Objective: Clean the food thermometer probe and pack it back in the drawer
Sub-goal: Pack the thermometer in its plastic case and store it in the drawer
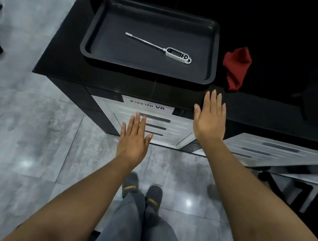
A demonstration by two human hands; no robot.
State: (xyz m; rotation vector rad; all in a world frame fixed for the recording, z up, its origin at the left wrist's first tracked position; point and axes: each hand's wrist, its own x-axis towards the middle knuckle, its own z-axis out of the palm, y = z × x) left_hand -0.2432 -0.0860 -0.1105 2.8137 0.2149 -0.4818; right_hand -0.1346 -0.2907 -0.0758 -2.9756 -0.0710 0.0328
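Both hands are spread flat and empty; the right hand [210, 116] is nearer the thermometer [178, 53], which lies farther off and left, probe pointing far-left in the tray [96, 34]; the left hand [134, 137] hangs lower.

Bare forearms, no sleeves; grey trousers [132, 226]; dark grey shoes [142, 189] with yellow stripe across top.
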